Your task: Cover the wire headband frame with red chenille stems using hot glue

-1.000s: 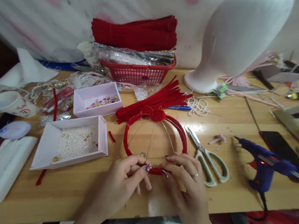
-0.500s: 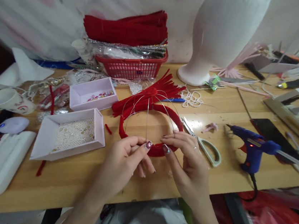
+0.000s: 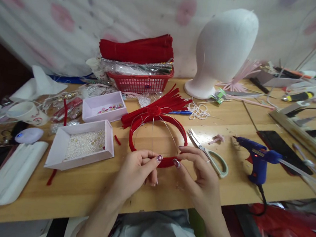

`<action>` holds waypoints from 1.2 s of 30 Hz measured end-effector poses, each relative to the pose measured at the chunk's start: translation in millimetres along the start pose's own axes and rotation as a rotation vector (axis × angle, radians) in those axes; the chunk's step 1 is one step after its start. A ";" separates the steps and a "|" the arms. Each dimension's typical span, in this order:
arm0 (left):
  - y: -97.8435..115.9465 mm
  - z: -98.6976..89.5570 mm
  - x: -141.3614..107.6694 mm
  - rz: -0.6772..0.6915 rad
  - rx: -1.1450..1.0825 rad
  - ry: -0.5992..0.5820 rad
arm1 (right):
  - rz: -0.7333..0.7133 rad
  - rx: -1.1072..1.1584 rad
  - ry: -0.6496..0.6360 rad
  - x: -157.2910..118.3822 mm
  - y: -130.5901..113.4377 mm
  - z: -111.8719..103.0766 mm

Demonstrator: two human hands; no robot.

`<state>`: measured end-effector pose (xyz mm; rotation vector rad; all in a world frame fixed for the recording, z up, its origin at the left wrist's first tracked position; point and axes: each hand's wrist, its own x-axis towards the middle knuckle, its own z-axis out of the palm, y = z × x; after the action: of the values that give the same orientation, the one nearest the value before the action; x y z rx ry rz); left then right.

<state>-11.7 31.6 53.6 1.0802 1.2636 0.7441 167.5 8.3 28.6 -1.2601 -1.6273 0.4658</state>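
Observation:
A red fuzzy ring (image 3: 132, 137) with thin wires arching up to a red round centre (image 3: 154, 111) stands over the wooden table. At the ring's near edge, my left hand (image 3: 140, 170) is closed, with thumb and fingers pinching the ring and the lower end of a wire. My right hand (image 3: 197, 172) grips the ring's near right side between thumb and fingers. Just right of the ring lie scissors (image 3: 216, 161), their blades apart. Behind the ring, a bundle of red fuzzy stems (image 3: 173, 99) fans out.
Two white boxes hold pearls (image 3: 86, 144) and gems (image 3: 110, 109) at left. Behind are a red basket (image 3: 141, 84) and a white foam head (image 3: 224, 46). A blue glue gun (image 3: 260, 160), a phone (image 3: 282, 150) and a power strip (image 3: 305, 131) lie at right.
The camera view has tilted up, so the foam head shows whole. My hands still hold the ring at its near edge; the fingers of my left hand are curled in a little more.

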 end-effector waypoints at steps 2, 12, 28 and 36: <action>-3.1 0.3 1.9 0.002 0.035 -0.022 | -0.045 -0.028 -0.036 -2.9 5.2 -0.7; -34.0 -5.3 -5.0 -0.003 0.254 0.048 | -0.214 -0.105 -0.063 -13.1 21.2 13.2; -29.7 -5.4 -11.0 0.111 0.451 0.068 | -0.314 -0.116 -0.088 -16.9 17.5 10.6; -32.7 -15.1 -14.7 0.097 0.261 0.079 | -0.335 -0.151 -0.094 -17.7 20.0 8.4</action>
<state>-33.0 10.0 29.3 1.3422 1.4114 0.7140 169.9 2.5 1.3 -1.0569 -1.9389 0.1994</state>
